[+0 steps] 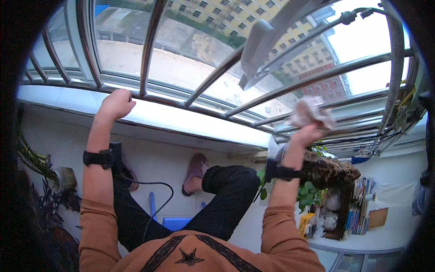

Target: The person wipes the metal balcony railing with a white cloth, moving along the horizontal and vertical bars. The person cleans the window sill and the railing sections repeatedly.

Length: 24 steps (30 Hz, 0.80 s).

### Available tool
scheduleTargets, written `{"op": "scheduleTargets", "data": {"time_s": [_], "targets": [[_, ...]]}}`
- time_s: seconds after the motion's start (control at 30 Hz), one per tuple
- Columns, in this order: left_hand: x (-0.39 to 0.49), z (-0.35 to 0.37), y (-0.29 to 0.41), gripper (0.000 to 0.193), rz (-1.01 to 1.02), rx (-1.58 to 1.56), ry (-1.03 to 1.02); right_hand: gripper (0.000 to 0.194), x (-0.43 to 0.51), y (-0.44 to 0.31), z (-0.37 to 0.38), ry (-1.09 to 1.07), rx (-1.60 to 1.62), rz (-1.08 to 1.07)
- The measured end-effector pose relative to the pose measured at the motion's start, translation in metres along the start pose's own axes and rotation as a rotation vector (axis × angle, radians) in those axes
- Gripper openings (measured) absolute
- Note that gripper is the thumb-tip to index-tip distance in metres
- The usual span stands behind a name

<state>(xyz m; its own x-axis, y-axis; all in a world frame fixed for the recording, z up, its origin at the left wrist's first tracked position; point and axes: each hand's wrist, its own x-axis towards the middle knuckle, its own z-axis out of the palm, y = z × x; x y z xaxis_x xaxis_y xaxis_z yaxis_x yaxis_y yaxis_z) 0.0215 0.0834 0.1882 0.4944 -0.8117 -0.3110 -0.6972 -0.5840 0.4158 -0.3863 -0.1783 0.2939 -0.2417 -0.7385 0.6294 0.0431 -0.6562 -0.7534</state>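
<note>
My left hand [117, 103] is curled over the bottom rail [166, 100] of a metal window guard, above the white window sill [190, 120]. In my right hand [306, 135] is a crumpled pale cloth [312, 110], blurred by motion. The cloth is beside the right-hand bars, in front of a slanting bar [312, 81]; whether it touches them I cannot tell. Glass panes stand behind the bars, with a building outside. Each wrist wears a black strap.
Below me is a blue plastic stool [175, 222], partly hidden by my legs. A potted plant [63, 178] stands at left. On the right are a rough brown rock [328, 169], green leaves [307, 195] and books [358, 217]. A black cable [166, 184] hangs by my left leg.
</note>
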Motion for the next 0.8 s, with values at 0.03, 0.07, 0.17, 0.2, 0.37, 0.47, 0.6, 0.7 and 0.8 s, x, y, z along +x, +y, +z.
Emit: {"op": "scheduleTargets", "data": {"time_s": [0.03,0.07,0.17,0.2,0.37,0.47,0.6,0.7,0.8], "targets": [[0.000,0.001,0.000,0.022,0.015,-0.017,-0.019,0.041,0.027,-0.024,0.000,0.042,0.012,-0.129],[0.001,0.001,-0.002,0.022,0.021,-0.037,-0.036,0.043,0.053,-0.044,-0.001,0.049,0.129,-0.159],[0.002,0.002,-0.004,0.021,0.008,-0.066,-0.015,0.044,0.132,-0.077,-0.003,0.267,-0.064,-0.151],[0.001,0.003,-0.004,0.021,0.016,-0.051,-0.010,0.044,0.151,-0.080,-0.004,0.277,-0.203,-0.147],[0.000,0.004,-0.001,0.022,0.037,-0.069,0.055,0.043,0.159,-0.042,-0.010,0.349,-0.738,-0.103],[-0.001,0.001,0.003,0.022,0.010,-0.011,0.007,0.041,0.136,0.006,-0.022,0.449,-0.904,-0.024],[-0.002,-0.002,0.006,0.023,-0.008,-0.047,-0.025,0.040,0.096,0.098,-0.067,0.280,-1.082,0.205],[-0.001,-0.001,0.004,0.023,0.004,-0.019,-0.020,0.044,0.047,0.167,-0.091,0.019,-1.396,0.327],[-0.001,0.002,-0.001,0.023,0.054,-0.084,0.050,0.044,-0.002,0.173,-0.099,-0.377,-1.535,0.321]]}}
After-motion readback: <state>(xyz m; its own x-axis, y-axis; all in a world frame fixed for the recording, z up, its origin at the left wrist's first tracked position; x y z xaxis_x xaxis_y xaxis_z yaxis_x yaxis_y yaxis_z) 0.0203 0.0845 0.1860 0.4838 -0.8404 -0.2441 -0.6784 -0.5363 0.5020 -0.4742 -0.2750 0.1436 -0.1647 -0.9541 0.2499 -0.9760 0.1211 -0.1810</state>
